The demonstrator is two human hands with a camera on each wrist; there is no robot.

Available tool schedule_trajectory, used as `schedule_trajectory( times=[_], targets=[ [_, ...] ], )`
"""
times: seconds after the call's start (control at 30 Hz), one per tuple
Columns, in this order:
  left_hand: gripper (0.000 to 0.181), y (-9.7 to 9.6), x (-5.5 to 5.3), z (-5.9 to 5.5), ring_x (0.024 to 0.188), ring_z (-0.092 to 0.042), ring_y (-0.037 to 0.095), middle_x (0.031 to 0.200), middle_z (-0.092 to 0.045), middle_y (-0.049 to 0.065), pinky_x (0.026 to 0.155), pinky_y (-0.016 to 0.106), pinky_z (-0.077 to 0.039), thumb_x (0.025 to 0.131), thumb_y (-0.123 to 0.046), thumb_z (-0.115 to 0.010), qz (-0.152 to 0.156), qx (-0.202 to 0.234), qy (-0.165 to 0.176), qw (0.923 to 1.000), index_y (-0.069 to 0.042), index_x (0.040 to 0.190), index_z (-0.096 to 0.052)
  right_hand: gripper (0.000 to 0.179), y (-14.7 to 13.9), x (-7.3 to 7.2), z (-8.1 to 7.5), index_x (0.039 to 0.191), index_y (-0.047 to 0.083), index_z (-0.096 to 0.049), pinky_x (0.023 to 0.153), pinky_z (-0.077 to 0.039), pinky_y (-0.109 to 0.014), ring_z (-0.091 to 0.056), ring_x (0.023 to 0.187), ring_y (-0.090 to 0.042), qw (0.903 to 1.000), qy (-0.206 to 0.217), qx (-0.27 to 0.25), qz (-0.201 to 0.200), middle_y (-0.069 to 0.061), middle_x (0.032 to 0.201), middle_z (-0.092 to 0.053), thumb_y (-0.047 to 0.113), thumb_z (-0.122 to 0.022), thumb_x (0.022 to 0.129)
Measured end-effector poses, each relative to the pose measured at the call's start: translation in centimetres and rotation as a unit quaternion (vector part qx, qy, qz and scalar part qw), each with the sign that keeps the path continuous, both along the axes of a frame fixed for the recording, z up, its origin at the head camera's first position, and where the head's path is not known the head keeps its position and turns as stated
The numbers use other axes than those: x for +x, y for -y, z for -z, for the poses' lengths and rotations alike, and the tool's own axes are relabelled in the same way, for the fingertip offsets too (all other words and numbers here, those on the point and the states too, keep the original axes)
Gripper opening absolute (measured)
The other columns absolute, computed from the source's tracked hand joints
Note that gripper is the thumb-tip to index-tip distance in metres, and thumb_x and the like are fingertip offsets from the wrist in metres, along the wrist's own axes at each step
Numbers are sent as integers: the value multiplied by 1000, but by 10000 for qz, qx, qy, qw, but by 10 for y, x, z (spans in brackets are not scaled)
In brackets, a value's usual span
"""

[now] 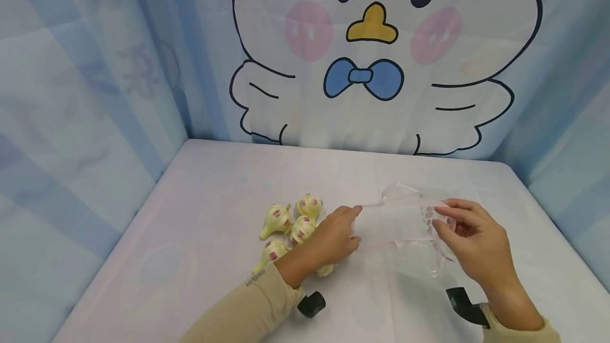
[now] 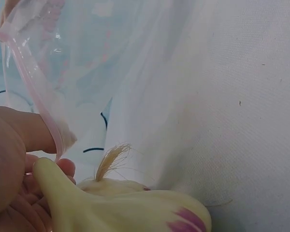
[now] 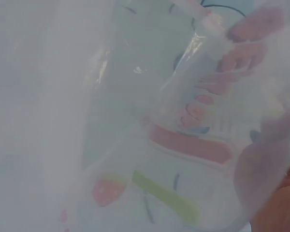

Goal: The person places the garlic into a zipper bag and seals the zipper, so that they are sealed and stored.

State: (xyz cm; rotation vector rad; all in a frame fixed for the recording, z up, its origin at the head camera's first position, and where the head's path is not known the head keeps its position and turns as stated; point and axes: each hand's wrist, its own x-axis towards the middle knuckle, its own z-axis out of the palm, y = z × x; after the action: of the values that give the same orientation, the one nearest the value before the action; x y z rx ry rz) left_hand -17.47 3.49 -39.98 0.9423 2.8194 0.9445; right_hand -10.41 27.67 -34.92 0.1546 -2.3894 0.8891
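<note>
A clear plastic zip bag (image 1: 391, 221) with pink edges and printed figures is stretched between both hands above the table. My left hand (image 1: 335, 234) pinches its left edge between thumb and fingers; the left wrist view shows the thumb over the pink strip (image 2: 36, 92). At the bag's right end, my right hand (image 1: 476, 237) grips the printed part with thumb and fingertips. In the right wrist view, the bag's printed film (image 3: 135, 96) covers most of that hand. Several pale yellow garlic bulbs (image 1: 278, 218) with purple patches lie beside and partly behind the left wrist.
The white table (image 1: 214, 184) has a blue curtain (image 1: 95, 94) at the left and a cartoon-printed cloth (image 1: 362, 120) at the back. A black wrist mount (image 1: 312, 305) sticks out at the left sleeve, another black mount (image 1: 464, 306) at the right.
</note>
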Motion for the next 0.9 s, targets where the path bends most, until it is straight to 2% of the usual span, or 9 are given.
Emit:
schedule_trajectory(
  times=[0.1,0.17,0.33,0.43,0.63,0.73,0.9],
  targets=[
    [60,0,-1,1,117,-59,19,130,-61,11,97,26,-47,89,-13,-76,-15,14,-78,10000,0,142,-52,29,0,1,3,111,-5,-73,71,-42,-2,-48,80,2,9997,72,-224,-84,10,114,-57,-10,-76,82],
    [58,0,-1,2,117,-58,19,128,-62,11,98,26,-47,89,-13,-76,-44,113,-97,9999,0,141,-54,32,0,0,3,114,-4,-72,71,-43,-3,-48,80,1,9996,126,-244,-110,11,115,-56,-9,-76,82],
    [51,0,-2,2,114,-58,17,127,-62,8,97,25,-47,89,-15,-77,-173,452,4,9988,-4,136,-60,37,2,-2,3,118,-5,-71,68,-41,-3,-45,78,-1,9997,204,-49,-88,-9,118,-59,-7,-79,81],
    [47,0,0,0,113,-58,16,130,-61,7,95,24,-48,89,-17,-77,-190,489,43,9986,-8,133,-63,38,3,-4,2,119,-5,-70,70,-40,-2,-45,79,-2,9995,301,22,-18,-15,121,-60,-4,-80,82],
    [43,8,3,-7,123,-55,17,133,-59,6,98,25,-47,91,-17,-75,-116,563,-26,9983,-10,132,-65,39,3,-7,2,120,-6,-69,70,-40,-2,-45,79,-5,9985,518,154,120,-18,124,-59,5,-80,85],
    [46,16,3,-12,120,-57,19,133,-59,9,94,25,-49,91,-16,-76,-127,605,-21,9981,-7,134,-62,39,3,-8,1,120,-6,-69,68,-40,-2,-45,79,-6,9984,504,248,114,-19,123,-59,5,-81,84],
    [51,30,2,-18,121,-57,22,135,-58,10,97,32,-49,90,-16,-75,-318,513,231,9979,-6,137,-58,38,1,-11,0,118,-6,-70,67,-39,-2,-44,78,-6,9982,459,373,65,-18,122,-60,3,-81,83]
  ],
)
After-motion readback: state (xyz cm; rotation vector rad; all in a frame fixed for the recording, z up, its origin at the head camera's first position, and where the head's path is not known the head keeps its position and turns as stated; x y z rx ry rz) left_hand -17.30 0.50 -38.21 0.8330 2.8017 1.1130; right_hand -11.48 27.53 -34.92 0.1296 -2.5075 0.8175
